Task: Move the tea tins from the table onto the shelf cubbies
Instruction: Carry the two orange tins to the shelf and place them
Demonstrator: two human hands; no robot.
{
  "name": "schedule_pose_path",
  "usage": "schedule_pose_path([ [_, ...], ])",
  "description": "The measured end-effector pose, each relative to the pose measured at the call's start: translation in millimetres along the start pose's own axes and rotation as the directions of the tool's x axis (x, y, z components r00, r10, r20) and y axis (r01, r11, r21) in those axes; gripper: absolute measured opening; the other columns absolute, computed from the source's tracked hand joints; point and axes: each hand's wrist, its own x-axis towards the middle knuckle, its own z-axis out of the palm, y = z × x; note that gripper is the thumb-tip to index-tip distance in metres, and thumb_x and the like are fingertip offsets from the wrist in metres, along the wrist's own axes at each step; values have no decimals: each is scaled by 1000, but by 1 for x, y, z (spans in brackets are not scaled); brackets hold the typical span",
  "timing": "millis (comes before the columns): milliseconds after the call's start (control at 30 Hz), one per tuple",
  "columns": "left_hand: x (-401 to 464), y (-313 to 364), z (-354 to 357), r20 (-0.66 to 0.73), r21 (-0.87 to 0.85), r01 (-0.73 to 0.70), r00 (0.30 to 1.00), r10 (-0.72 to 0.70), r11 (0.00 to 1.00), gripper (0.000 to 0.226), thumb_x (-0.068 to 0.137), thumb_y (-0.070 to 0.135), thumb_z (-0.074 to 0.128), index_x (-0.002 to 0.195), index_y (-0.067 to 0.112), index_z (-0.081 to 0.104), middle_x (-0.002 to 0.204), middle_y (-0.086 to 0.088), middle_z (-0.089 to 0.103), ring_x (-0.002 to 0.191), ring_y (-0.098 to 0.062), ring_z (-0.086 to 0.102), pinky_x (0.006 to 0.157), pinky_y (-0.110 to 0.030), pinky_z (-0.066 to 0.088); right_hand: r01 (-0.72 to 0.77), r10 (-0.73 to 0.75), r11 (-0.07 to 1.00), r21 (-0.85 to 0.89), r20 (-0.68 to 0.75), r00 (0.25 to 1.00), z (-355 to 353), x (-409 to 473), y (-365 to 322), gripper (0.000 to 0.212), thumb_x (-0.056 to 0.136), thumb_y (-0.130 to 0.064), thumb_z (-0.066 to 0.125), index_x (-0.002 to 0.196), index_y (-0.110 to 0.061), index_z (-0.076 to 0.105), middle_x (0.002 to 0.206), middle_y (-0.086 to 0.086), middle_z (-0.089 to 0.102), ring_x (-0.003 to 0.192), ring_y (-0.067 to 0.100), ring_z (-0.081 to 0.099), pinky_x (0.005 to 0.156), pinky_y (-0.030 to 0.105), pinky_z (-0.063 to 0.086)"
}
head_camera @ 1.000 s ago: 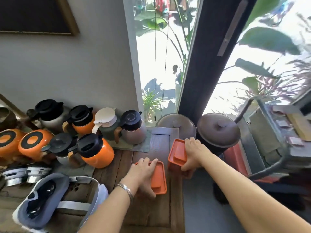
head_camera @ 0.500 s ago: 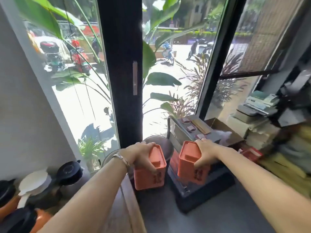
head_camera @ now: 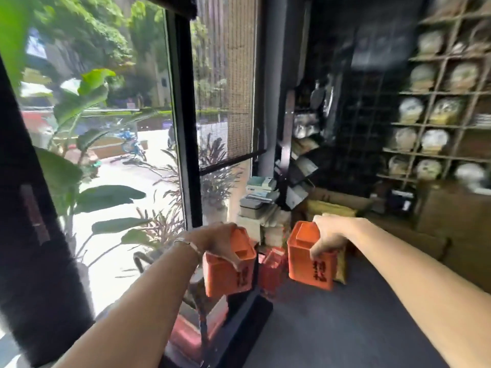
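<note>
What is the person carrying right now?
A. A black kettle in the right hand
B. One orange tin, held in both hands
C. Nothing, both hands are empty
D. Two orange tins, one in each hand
D: the left hand grips the top of one orange tin and the right hand grips another orange tin, both held up in the air.

two bare forearms, no sleeves in view, a thin silver bracelet (head_camera: pixel 189 245) round the left wrist
</note>
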Motion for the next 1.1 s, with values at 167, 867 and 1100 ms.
schedule_pose_path([
  [167,84,116,-22,-29,61,-113,993,115,992,97,39,64,77,123,27,46,111,1,61,93,-19,57,69,-28,47,-118,118,993,15,-30,993,-30,-21,122,102,29,-74,70,113,-17,58,110,2,63,93,21,62,83,37,56],
  [867,441,440,-22,117,135,-392,918,378,910,96,33,73,76,115,34,44,113,8,59,100,-18,60,86,-40,55,-467,471,855,226,42,881,-49,32,514,91,33,-71,75,108,-23,56,103,-5,64,89,15,63,83,36,55],
  [1100,586,501,-47,173,142,-499,863,475,855,106,30,73,78,122,35,42,113,9,58,100,-18,60,87,-40,55,-615,619,752,239,65,782,-75,83,601,97,37,-68,74,119,-22,53,113,-2,63,96,18,63,87,38,54],
])
